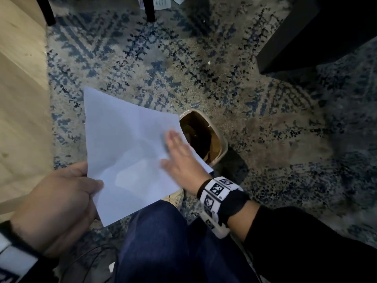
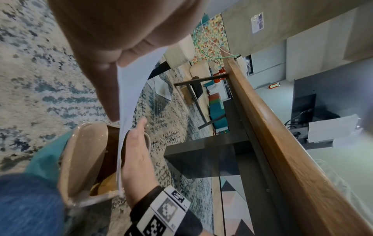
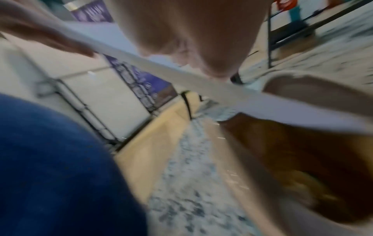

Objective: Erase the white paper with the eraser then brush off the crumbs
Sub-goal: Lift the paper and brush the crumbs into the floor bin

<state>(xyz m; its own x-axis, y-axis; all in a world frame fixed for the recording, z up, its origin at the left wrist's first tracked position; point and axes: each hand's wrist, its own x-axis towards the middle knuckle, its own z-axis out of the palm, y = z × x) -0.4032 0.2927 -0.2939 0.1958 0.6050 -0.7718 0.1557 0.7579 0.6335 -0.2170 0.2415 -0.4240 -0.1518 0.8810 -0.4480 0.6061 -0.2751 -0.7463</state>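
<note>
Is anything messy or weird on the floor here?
A little. A small white scrap lies loose on the rug, away from the bin, and more papers lie on the floor at the top edge. The paper held over the bin looks creased.
</note>
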